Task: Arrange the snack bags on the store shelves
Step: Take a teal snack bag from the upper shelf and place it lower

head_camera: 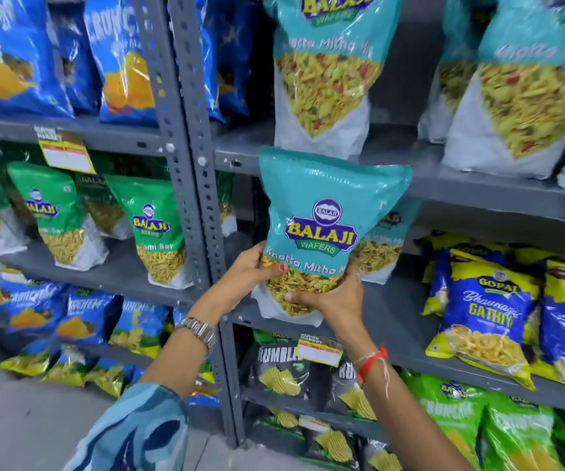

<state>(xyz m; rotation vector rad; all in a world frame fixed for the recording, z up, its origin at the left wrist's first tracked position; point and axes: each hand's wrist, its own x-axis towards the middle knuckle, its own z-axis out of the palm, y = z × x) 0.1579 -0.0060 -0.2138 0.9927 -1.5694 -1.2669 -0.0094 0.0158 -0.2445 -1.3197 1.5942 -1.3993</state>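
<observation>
Both hands' fingers [276,268] clasp the upright teal bag [325,226] low; its shelf [393,321] gap lies toward 12 o'clock.

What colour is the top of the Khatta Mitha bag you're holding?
Teal, over a clear window and white base; seen in the head view: Khatta Mitha bag.

Grey metal shelves [478,195] carry upright teal bags [325,73], green bags [158,226] and blue-yellow Gopal bags [485,314].
</observation>
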